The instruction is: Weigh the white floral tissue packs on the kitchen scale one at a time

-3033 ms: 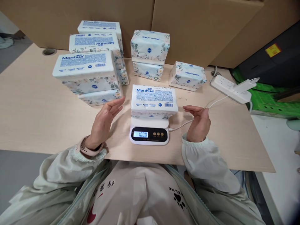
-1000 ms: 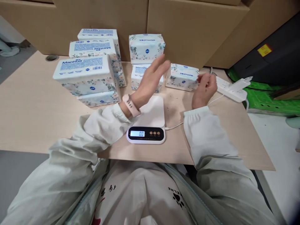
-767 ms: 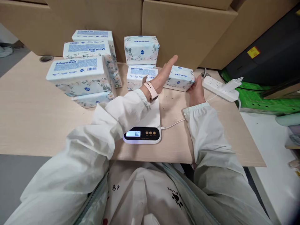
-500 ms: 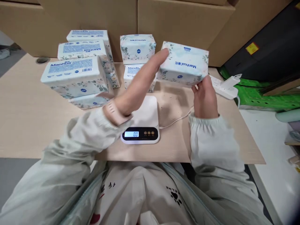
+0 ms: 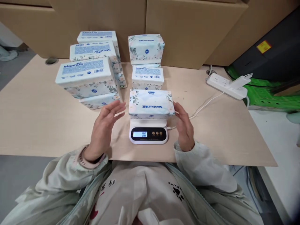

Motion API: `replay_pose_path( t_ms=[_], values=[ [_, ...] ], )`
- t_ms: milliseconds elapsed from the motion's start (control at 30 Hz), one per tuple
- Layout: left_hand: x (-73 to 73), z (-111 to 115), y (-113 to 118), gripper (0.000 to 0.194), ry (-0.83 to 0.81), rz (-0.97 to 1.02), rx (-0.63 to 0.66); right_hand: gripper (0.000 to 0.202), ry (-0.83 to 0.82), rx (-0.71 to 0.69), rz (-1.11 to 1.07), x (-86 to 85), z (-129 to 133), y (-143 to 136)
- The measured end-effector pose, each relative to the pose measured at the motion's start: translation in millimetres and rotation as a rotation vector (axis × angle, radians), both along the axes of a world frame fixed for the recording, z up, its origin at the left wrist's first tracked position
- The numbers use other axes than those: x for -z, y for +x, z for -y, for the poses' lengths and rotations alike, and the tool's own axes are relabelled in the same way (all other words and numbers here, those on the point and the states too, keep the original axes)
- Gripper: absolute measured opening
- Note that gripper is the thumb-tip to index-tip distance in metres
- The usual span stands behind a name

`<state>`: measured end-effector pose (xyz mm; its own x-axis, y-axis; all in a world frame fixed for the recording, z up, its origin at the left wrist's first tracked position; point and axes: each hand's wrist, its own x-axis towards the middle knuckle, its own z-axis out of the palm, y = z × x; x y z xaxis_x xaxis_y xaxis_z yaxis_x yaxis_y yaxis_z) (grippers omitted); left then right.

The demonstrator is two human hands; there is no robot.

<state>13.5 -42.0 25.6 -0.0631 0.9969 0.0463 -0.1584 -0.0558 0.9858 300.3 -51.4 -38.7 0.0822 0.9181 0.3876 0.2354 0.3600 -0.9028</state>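
Note:
A floral pack of tissues [image 5: 151, 103] lies on the white kitchen scale [image 5: 148, 123], covering most of its plate. The scale's lit display reads 0.0. My left hand [image 5: 104, 125] is open at the pack's left, fingers stretched toward it with a small gap between. At the other end, my right hand [image 5: 184, 125] is open too, its fingertips close against the pack's right edge; whether they touch it I cannot tell. Behind the scale, one tissue pack [image 5: 146, 50] sits on top of another tissue pack [image 5: 147, 76].
Several more tissue packs [image 5: 85, 76] are stacked at the left of the table [image 5: 30, 118]. Cardboard boxes [image 5: 178, 34] stand along the back. A white power strip [image 5: 226, 86] lies at the right, and a white cable [image 5: 201, 107] runs toward the scale.
The tissue pack has come down from the upper right onto the scale. My left hand has drawn back to the pack's left, and my right hand has let go and moved leftward with it.

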Motion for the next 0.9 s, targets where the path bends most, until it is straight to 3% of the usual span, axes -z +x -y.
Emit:
replay_pose_path(
  t_ms=[100,200,567,900],
  values=[
    [24.0,-15,-2,0.038,0.127,-0.023,-0.110,0.049,0.013,0.235,-0.112,-8.2,-1,-1],
    [35.1,-19,-6,0.040,0.137,-0.041,-0.088,0.047,-0.047,0.368,-0.202,-13.2,-3,-3],
    [30.6,-13,-7,0.037,0.085,-0.033,-0.080,0.046,-0.068,0.302,-0.281,-14.4,-3,-5],
    [29.5,-13,-10,0.028,0.107,-0.034,-0.095,0.048,-0.061,0.323,-0.255,-11.8,-4,-5]
  ],
)
